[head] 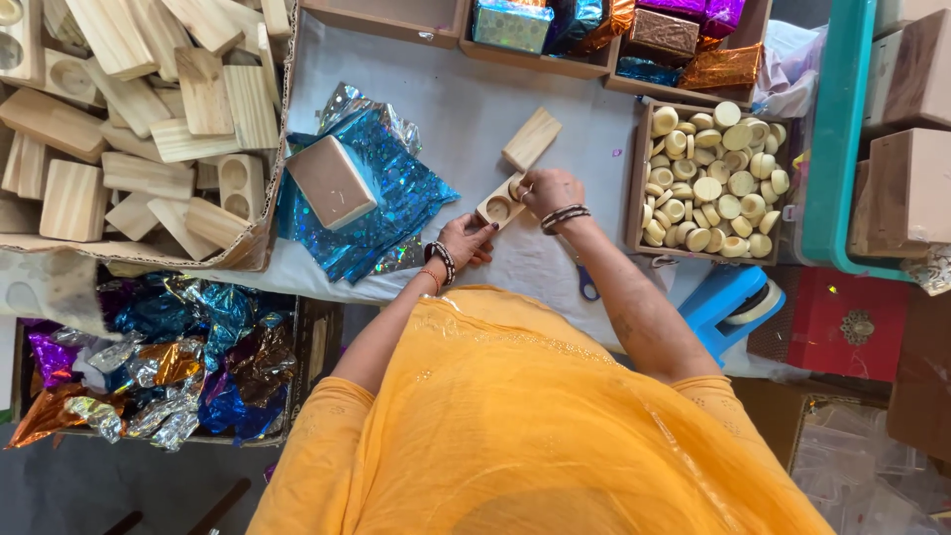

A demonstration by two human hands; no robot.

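A small wooden block with round hollows point(498, 205) lies on the white table cover point(466, 109). My right hand point(550, 190) rests on its right end, fingers pressing a round pale disc into a hollow. Resting flat by the block's near end is my left hand point(466, 238), empty, fingers slightly apart. A second plain wooden block point(531, 139) lies just beyond. To the left, a square wooden box point(330, 181) sits on shiny blue foil sheets point(391, 188).
A wooden tray of pale round discs point(715, 178) stands right of my hands. A carton of wooden blocks point(149, 119) is at left, a box of crumpled coloured foil point(168, 362) below it. Foil-wrapped boxes point(614, 30) line the far edge. Blue-handled scissors point(586, 285), a tape dispenser point(733, 302).
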